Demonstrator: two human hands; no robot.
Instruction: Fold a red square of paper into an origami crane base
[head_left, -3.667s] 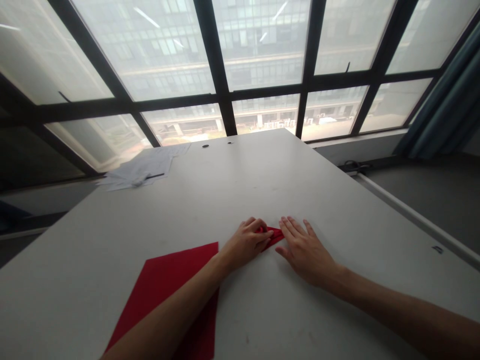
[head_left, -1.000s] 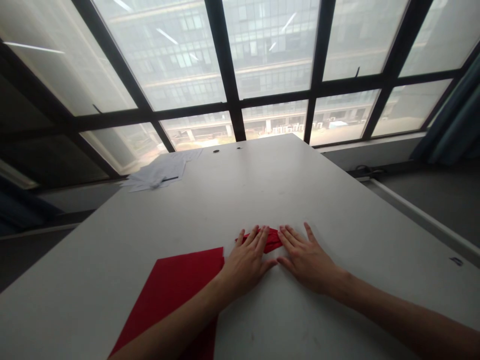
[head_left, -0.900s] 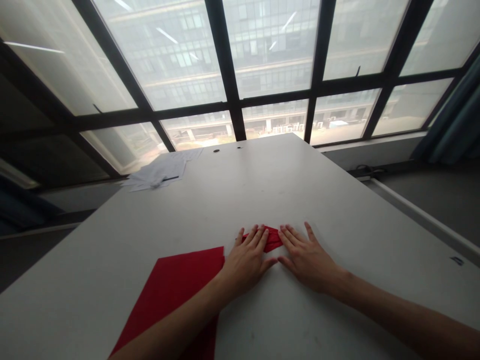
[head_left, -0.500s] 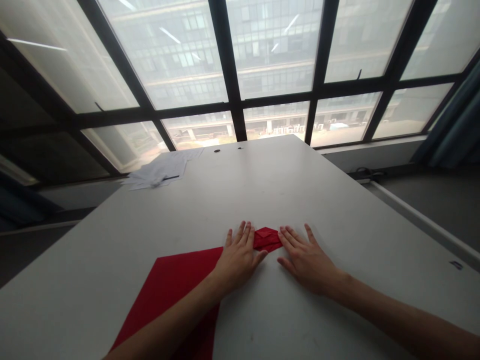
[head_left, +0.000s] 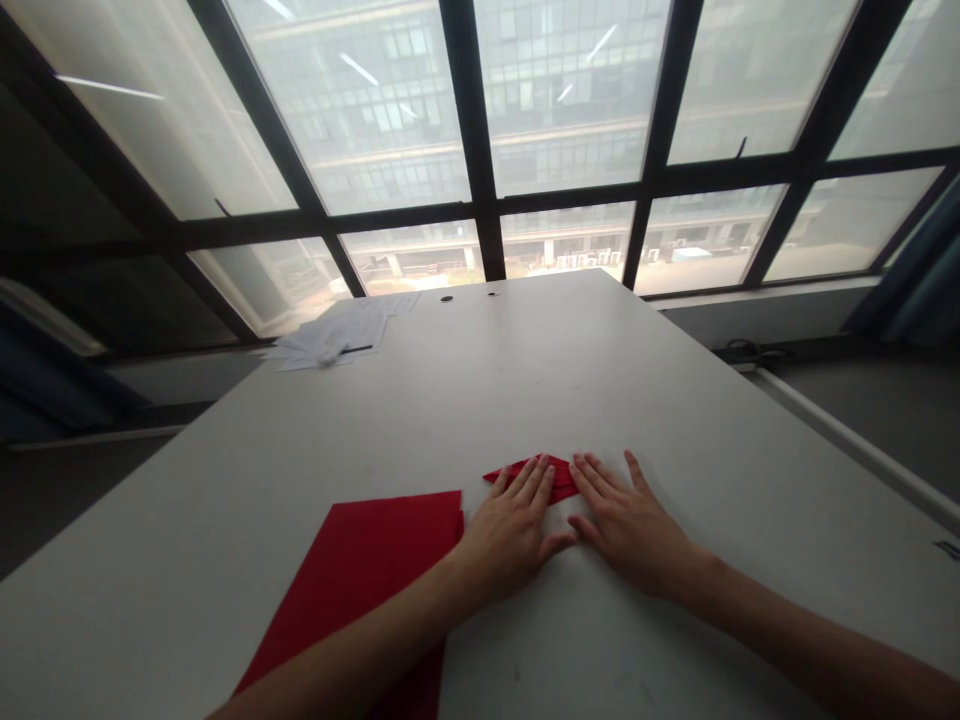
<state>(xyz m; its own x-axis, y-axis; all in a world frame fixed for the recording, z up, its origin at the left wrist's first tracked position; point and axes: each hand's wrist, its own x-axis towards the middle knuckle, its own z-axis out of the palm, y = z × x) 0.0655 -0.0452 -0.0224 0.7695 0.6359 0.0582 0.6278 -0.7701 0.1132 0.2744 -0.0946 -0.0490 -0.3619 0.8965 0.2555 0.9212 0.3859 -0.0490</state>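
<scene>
A small folded piece of red paper (head_left: pixel 564 472) lies on the white table (head_left: pixel 525 360), mostly hidden under my fingers. My left hand (head_left: pixel 517 525) lies flat on its left part, fingers stretched out and together. My right hand (head_left: pixel 626 515) lies flat beside it, fingers spread, with the fingertips touching the paper's right edge. A larger flat sheet of red paper (head_left: pixel 360 590) lies on the table to the left, partly under my left forearm.
Loose white sheets with a dark pen (head_left: pixel 334 340) sit at the table's far left corner. Two small dark round spots (head_left: pixel 469 296) are near the far edge. Large windows with dark frames stand behind the table. A floor rail runs along the right.
My left hand, drawn off to the left half a second ago, has slid back to the right over the folded red paper. My right hand has stayed flat in place.
</scene>
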